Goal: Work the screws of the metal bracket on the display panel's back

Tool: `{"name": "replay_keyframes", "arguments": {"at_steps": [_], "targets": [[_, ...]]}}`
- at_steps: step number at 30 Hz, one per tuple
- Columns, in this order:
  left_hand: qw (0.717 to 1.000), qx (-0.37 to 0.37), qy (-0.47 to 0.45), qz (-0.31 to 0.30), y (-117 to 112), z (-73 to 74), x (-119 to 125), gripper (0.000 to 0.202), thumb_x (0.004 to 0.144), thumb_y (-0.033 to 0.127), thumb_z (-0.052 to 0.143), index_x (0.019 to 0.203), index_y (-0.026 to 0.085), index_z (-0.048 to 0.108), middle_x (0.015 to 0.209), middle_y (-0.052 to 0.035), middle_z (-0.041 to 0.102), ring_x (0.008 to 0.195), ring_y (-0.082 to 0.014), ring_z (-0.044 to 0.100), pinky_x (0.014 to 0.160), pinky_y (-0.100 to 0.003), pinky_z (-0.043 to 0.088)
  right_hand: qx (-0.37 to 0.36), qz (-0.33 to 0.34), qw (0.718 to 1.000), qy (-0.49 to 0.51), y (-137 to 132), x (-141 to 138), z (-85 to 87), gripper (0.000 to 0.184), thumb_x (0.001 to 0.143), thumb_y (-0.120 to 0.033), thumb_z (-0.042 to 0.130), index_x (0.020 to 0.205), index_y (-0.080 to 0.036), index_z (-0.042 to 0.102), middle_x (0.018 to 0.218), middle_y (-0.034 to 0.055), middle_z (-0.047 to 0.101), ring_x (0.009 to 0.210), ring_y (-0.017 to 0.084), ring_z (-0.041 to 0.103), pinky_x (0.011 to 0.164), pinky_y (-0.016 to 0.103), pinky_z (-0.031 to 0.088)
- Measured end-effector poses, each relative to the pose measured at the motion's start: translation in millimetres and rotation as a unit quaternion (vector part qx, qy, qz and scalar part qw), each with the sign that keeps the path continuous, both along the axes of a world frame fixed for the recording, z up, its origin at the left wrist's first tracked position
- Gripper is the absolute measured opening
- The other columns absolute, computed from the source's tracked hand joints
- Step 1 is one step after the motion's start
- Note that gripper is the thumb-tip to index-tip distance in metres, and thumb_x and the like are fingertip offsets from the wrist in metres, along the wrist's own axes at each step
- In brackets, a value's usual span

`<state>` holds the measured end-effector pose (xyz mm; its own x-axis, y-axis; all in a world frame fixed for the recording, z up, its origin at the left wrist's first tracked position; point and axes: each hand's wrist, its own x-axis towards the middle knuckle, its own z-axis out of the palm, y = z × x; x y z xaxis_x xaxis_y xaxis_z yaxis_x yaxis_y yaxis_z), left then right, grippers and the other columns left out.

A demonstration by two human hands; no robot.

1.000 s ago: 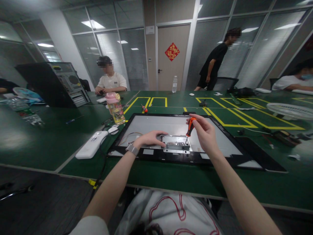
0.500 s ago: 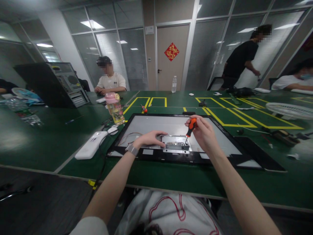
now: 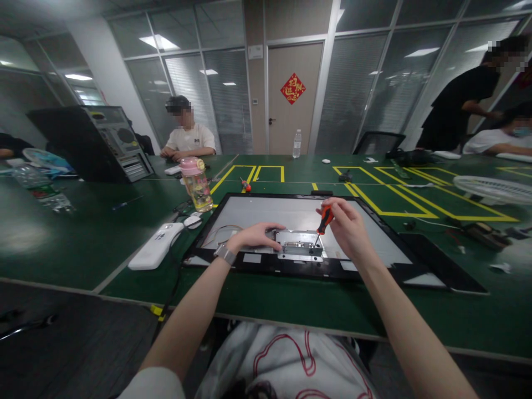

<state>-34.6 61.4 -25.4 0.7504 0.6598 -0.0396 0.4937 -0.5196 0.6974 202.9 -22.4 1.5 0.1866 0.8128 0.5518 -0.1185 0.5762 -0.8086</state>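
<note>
A black-framed monitor panel (image 3: 374, 244) lies face down on the green table, with a small metal bracket (image 3: 300, 244) near its front edge. My left hand (image 3: 253, 235) rests on the bracket's left end, fingers curled over it. My right hand (image 3: 349, 227) grips an orange-handled screwdriver (image 3: 323, 220), held nearly upright, its tip set on the bracket's right side. Thin wires lie on the panel left of my left hand.
A white device (image 3: 155, 252) and a pink-lidded bottle (image 3: 196, 183) sit left of the panel. A computer case (image 3: 100, 144) stands at far left, a white fan guard (image 3: 494, 188) at right. One person sits opposite; another in black stands at the far right.
My right hand has shifted its grip slightly on the screwdriver handle, tip staying on the bracket. The standing person in black has walked from the middle to the far right.
</note>
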Motion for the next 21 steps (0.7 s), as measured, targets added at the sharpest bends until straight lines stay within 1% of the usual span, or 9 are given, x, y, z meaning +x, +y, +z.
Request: {"name": "replay_keyframes", "arguments": {"at_steps": [3, 5, 7, 8, 10, 13, 15, 18, 21], "targets": [[1.000, 0.002, -0.002, 0.000, -0.5, 0.3, 0.0, 0.075, 0.063, 0.052, 0.075, 0.129, 0.024, 0.053, 0.136, -0.0068, 0.051, 0.124, -0.0283, 0.047, 0.104, -0.037, 0.033, -0.002, -0.001, 1.000, -0.017, -0.9, 0.2, 0.3, 0.016, 0.081, -0.040, 0.062, 0.088, -0.026, 0.065, 0.076, 0.0005, 0.060, 0.076, 0.016, 0.061, 0.076, 0.033, 0.051], [1.000, 0.004, 0.001, -0.002, -0.5, 0.1, -0.1, 0.075, 0.063, 0.052, 0.074, 0.129, 0.024, 0.052, 0.137, -0.0070, 0.051, 0.125, -0.0286, 0.046, 0.104, -0.037, 0.033, 0.001, 0.021, 1.000, -0.015, -1.6, -0.5, 1.1, 0.018, 0.085, -0.040, 0.056, 0.095, -0.026, 0.064, 0.077, 0.0009, 0.061, 0.075, 0.016, 0.062, 0.075, 0.034, 0.051], [1.000, 0.004, 0.004, -0.003, -0.1, -0.6, -0.2, 0.076, 0.063, 0.053, 0.074, 0.129, 0.024, 0.052, 0.138, -0.0072, 0.050, 0.125, -0.0290, 0.045, 0.104, -0.037, 0.033, 0.004, 0.046, 0.999, -0.006, -1.5, -1.0, 1.3, 0.019, 0.088, -0.039, 0.051, 0.097, -0.026, 0.062, 0.080, 0.0012, 0.062, 0.074, 0.016, 0.062, 0.075, 0.035, 0.051], [1.000, 0.004, 0.004, -0.002, 0.3, -0.9, -0.2, 0.076, 0.063, 0.053, 0.074, 0.130, 0.024, 0.052, 0.138, -0.0073, 0.050, 0.125, -0.0291, 0.045, 0.104, -0.038, 0.033, 0.006, 0.050, 0.999, -0.004, -1.1, -1.0, 1.0, 0.019, 0.089, -0.040, 0.049, 0.095, -0.026, 0.061, 0.081, 0.0012, 0.062, 0.075, 0.017, 0.063, 0.076, 0.036, 0.051], [1.000, 0.004, 0.005, -0.002, 1.0, -1.4, -0.1, 0.077, 0.062, 0.054, 0.074, 0.130, 0.025, 0.052, 0.138, -0.0072, 0.050, 0.125, -0.0293, 0.045, 0.104, -0.038, 0.033, 0.010, 0.037, 0.999, -0.007, 0.2, -0.3, -0.1, 0.018, 0.088, -0.041, 0.050, 0.089, -0.026, 0.061, 0.082, 0.0013, 0.061, 0.079, 0.017, 0.062, 0.080, 0.037, 0.051], [1.000, 0.004, 0.006, -0.002, 1.5, -1.3, 0.0, 0.077, 0.062, 0.054, 0.074, 0.130, 0.025, 0.052, 0.138, -0.0068, 0.050, 0.125, -0.0294, 0.045, 0.104, -0.038, 0.033, 0.012, 0.008, 1.000, -0.008, 1.4, 0.7, -1.5, 0.014, 0.083, -0.041, 0.059, 0.083, -0.026, 0.062, 0.081, 0.0006, 0.060, 0.081, 0.016, 0.060, 0.083, 0.036, 0.050], [1.000, 0.003, 0.005, -0.002, 1.4, -1.0, 0.1, 0.076, 0.062, 0.054, 0.074, 0.130, 0.026, 0.052, 0.138, -0.0065, 0.050, 0.125, -0.0294, 0.045, 0.104, -0.038, 0.033, 0.007, 0.014, 1.000, -0.009, 0.7, 0.3, -1.0, 0.014, 0.082, -0.039, 0.060, 0.088, -0.027, 0.063, 0.079, 0.0006, 0.060, 0.079, 0.016, 0.060, 0.082, 0.036, 0.050], [1.000, -0.001, 0.002, 0.001, 1.3, -1.2, -0.1, 0.076, 0.063, 0.052, 0.074, 0.130, 0.026, 0.052, 0.138, -0.0065, 0.049, 0.126, -0.0294, 0.045, 0.105, -0.038, 0.032, 0.007, 0.034, 0.999, -0.016, -1.2, -1.4, 0.8, 0.020, 0.088, -0.038, 0.051, 0.100, -0.026, 0.062, 0.081, 0.0022, 0.063, 0.080, 0.018, 0.062, 0.081, 0.037, 0.050], [1.000, -0.006, -0.003, 0.000, 1.4, -1.6, -0.4, 0.075, 0.062, 0.051, 0.075, 0.129, 0.025, 0.052, 0.138, -0.0073, 0.049, 0.126, -0.0297, 0.044, 0.105, -0.038, 0.032, 0.011, 0.036, 0.999, -0.008, -1.7, -1.3, 1.3, 0.024, 0.091, -0.036, 0.046, 0.104, -0.024, 0.062, 0.086, 0.0041, 0.065, 0.082, 0.018, 0.063, 0.083, 0.038, 0.050]]}}
